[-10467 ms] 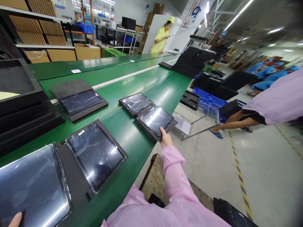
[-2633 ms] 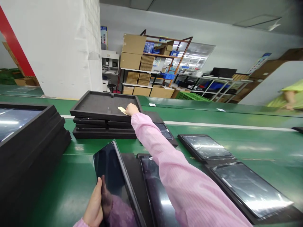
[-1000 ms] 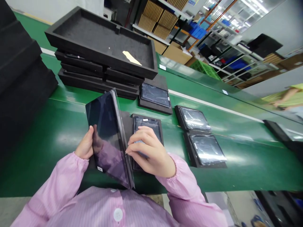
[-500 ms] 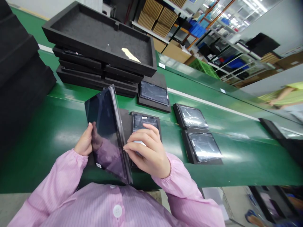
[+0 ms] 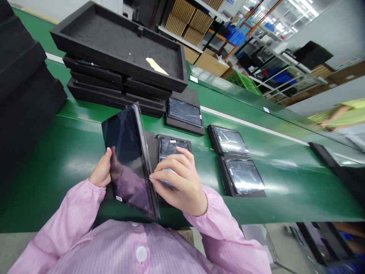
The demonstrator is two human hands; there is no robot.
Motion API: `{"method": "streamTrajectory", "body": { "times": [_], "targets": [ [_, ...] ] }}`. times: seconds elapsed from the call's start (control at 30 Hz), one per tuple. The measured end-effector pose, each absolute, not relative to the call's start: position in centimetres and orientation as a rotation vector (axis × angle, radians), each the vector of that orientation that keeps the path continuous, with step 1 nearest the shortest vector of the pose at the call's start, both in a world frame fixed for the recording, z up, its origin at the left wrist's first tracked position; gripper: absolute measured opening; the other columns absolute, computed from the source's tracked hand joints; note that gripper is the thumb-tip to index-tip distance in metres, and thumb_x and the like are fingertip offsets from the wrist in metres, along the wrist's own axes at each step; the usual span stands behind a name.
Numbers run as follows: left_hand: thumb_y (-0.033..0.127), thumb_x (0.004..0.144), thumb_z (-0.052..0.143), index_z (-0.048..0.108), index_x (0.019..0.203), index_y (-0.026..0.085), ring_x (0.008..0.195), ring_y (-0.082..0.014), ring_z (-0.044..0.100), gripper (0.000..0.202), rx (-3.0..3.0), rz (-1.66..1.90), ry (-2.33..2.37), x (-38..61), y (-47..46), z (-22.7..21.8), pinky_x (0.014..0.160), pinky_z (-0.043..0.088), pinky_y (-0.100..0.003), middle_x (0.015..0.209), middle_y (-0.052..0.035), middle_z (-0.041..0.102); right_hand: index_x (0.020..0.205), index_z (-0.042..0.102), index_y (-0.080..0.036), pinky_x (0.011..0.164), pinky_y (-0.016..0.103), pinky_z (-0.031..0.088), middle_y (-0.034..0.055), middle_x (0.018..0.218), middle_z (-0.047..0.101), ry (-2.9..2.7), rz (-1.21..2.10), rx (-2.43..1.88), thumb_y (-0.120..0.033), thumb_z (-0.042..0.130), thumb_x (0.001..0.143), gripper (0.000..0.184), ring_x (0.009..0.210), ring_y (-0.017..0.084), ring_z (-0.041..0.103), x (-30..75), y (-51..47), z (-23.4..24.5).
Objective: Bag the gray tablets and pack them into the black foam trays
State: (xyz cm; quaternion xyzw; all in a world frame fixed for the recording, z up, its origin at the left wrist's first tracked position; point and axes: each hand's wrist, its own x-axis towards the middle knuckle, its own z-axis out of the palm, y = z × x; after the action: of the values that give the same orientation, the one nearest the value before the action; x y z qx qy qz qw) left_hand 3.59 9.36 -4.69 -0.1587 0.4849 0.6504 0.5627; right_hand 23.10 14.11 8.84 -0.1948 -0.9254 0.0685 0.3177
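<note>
My left hand (image 5: 102, 173) grips the left edge of a dark glossy tablet (image 5: 128, 152), held tilted up on edge over the green conveyor belt (image 5: 71, 152). My right hand (image 5: 178, 180) has curled fingers whose tips pinch the tablet's right edge. Under this hand lies another tablet in a black foam holder (image 5: 171, 146). A stack of black foam trays (image 5: 119, 72) stands behind, and a yellow slip (image 5: 156, 66) lies in the top tray.
Three more tablets in black holders (image 5: 184, 113) (image 5: 229, 136) (image 5: 243, 178) lie on the belt to the right. A taller stack of black trays (image 5: 23, 87) stands at the left. Shelves with cardboard boxes (image 5: 196, 28) are behind. A person in yellow (image 5: 339, 116) works far right.
My right hand came back from the yellow slip in the top tray and took the tablet's right edge. In the last second both hands hardly moved.
</note>
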Motion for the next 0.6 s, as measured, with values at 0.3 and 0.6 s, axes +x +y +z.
{"method": "streamTrajectory", "body": {
  "times": [0.3,0.6],
  "targets": [
    [0.039,0.084,0.072,0.069,0.099,0.015,0.057,-0.0115,0.067,0.028,-0.289,1.575,1.178,3.8,9.2,-5.3,0.058,0.053,-0.018,0.068,0.001,0.072,0.073,0.066,-0.028,0.113,0.052,0.031,-0.0056,0.071,0.069,-2.444,0.342,-0.687,-0.018,0.073,0.082,0.015,0.075,0.016,0.063,24.1,13.9,9.0],
    [0.037,0.088,0.067,0.068,0.102,0.015,0.053,-0.0094,0.065,0.025,-0.253,1.562,1.165,3.6,9.2,-5.4,0.057,0.053,-0.016,0.067,0.0025,0.071,0.089,0.055,-0.022,0.069,0.029,0.053,-0.0001,0.079,0.063,-1.958,1.141,-0.935,-0.028,0.067,0.08,0.017,0.07,0.014,0.062,23.2,15.5,6.0]
  ]
}}
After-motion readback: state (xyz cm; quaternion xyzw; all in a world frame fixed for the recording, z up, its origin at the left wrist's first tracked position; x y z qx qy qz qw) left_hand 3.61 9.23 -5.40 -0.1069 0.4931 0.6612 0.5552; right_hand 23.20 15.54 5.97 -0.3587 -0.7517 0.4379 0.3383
